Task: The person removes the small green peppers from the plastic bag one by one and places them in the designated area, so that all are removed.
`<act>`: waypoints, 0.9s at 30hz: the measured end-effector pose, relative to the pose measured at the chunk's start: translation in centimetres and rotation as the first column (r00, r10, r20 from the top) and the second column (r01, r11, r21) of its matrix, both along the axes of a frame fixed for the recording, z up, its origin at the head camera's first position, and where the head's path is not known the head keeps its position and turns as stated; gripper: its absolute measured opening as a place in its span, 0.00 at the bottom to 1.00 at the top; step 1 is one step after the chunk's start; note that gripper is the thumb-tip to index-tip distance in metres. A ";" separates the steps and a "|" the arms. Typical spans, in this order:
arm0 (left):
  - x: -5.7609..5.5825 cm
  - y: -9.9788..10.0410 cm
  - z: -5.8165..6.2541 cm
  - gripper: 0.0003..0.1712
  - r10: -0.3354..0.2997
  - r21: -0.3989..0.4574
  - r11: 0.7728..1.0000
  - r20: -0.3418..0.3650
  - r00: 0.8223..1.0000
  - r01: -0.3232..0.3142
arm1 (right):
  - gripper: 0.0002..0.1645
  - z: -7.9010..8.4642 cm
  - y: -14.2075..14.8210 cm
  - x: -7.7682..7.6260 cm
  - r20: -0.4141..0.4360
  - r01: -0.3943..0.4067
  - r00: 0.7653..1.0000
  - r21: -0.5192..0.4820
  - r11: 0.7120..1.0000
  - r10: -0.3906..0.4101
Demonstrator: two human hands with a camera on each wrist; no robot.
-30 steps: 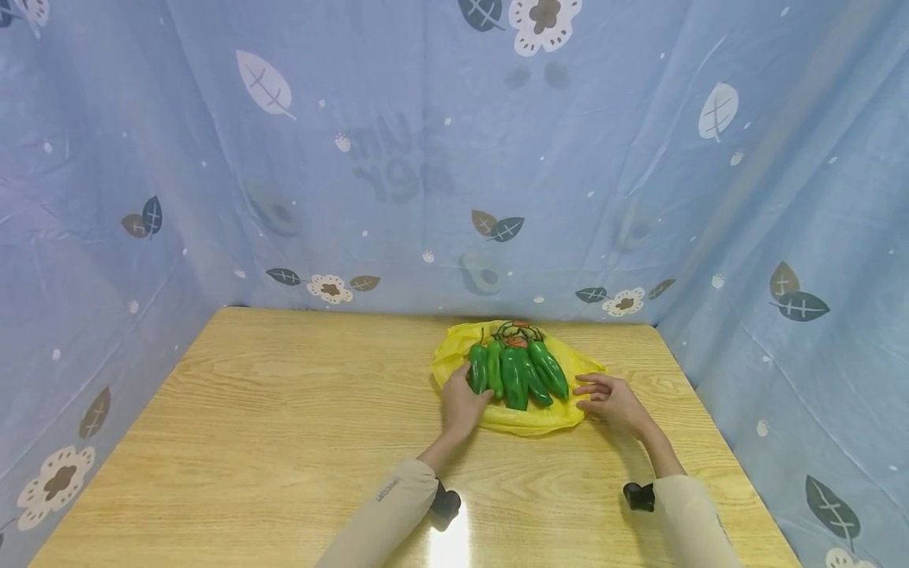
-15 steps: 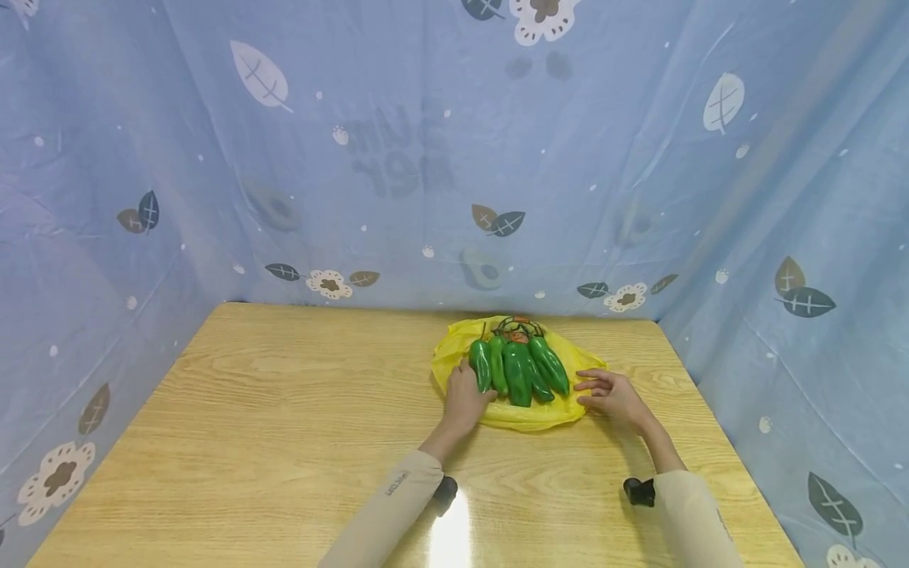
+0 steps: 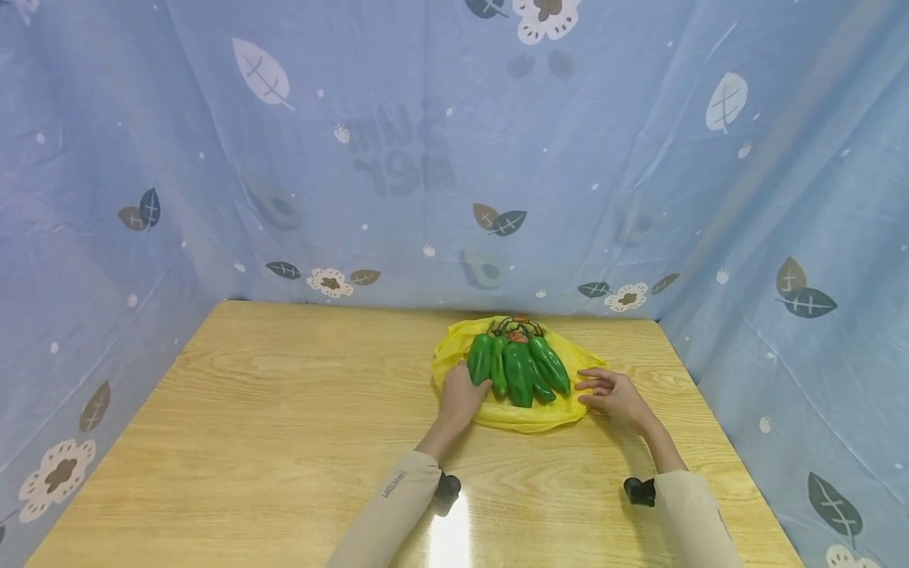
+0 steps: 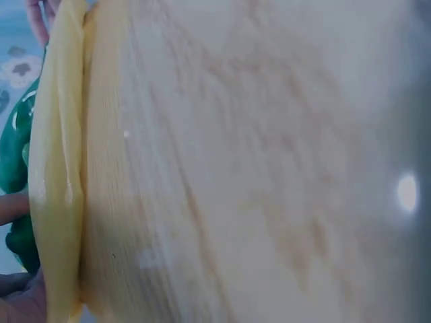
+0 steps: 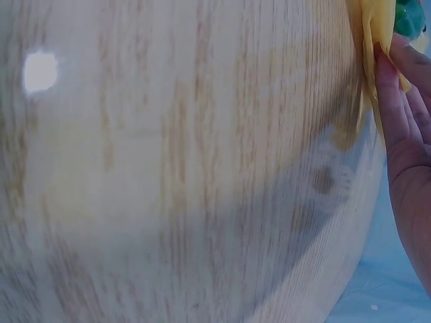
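Observation:
In the head view, a bunch of several glossy green peppers [image 3: 519, 375], their stems tied with dark cord at the back, lies on a spread yellow plastic bag [image 3: 533, 420]. At the bunch's left end, my left hand [image 3: 460, 397] holds the lower part of the outermost green pepper [image 3: 480, 356], thumb in front; the other fingers are mostly hidden. My right hand [image 3: 616, 402] is at the bag's right side. Its thumb and fingers pinch the bag's edge [image 5: 374, 27] in the right wrist view. The left wrist view shows the bag's near fold [image 4: 57, 168] with pepper behind it.
The peppers and bag sit toward the back right of a wooden table [image 3: 284, 410]. A blue patterned curtain [image 3: 398, 158] hangs behind the table and along both sides. Black wrist devices [image 3: 447, 489] stick out from the beige sleeves.
My left hand has moved slightly, and the outermost pepper has shifted back, its top tilting right toward its neighbour. The right hand has stayed at the bag's edge. The head view has shifted slightly.

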State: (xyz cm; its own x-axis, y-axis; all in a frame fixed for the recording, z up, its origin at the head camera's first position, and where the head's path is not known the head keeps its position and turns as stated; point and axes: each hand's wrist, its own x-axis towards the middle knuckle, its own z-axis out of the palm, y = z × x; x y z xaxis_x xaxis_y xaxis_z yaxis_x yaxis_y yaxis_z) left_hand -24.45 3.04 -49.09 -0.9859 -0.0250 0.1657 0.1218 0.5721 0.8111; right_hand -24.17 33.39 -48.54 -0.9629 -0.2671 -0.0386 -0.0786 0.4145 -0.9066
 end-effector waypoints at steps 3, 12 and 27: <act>0.0 -0.3 -0.1 0.10 -0.003 0.052 0.999 -0.017 1.000 0.003 | 0.32 -0.1 0.0 0.0 0.004 0.004 1.000 -0.002 1.000 -0.004; 0.1 -1.0 0.9 0.08 0.047 0.116 0.993 -0.085 0.995 -0.037 | 0.32 -0.2 0.1 0.0 -0.018 -0.012 1.000 -0.008 1.000 0.012; -0.2 -2.5 3.1 0.16 0.102 0.151 0.985 -0.103 0.989 -0.086 | 0.32 -0.3 0.2 -0.1 -0.006 -0.008 1.000 -0.014 1.000 0.007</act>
